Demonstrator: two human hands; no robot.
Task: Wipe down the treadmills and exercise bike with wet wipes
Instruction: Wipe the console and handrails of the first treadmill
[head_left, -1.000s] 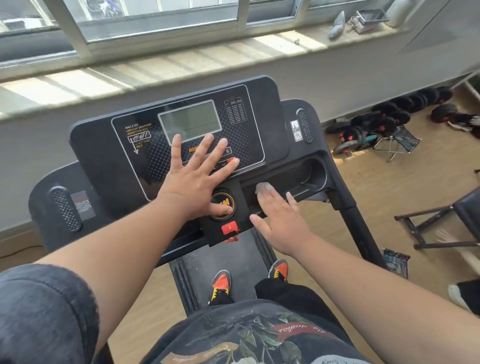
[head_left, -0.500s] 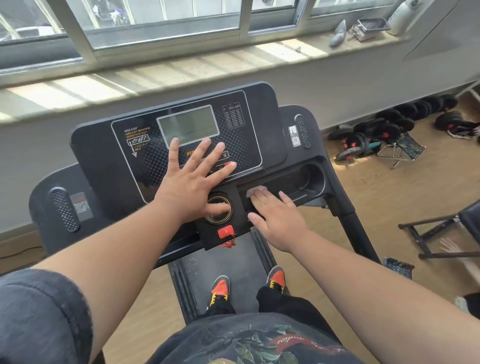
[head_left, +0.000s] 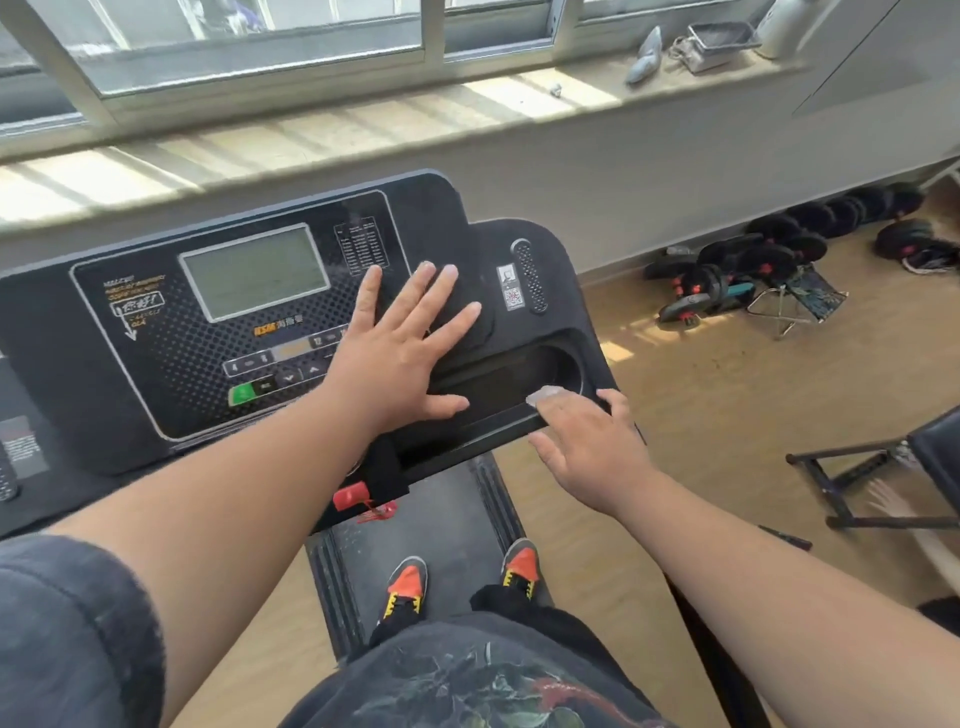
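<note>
The left hand (head_left: 395, 358) is lying flat on the treadmill console (head_left: 218, 322), its 5 fingers spread wide and holding nothing. The right hand (head_left: 587, 447) is pressing a wet wipe (head_left: 543, 396) under straight fingers onto the front lip of the console's tray (head_left: 509, 379), the wipe poking out just beyond the fingertips.

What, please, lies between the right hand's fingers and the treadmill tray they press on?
In the head view, a folded wet wipe lies under the right hand's fingers, against the front edge of the treadmill tray.
</note>
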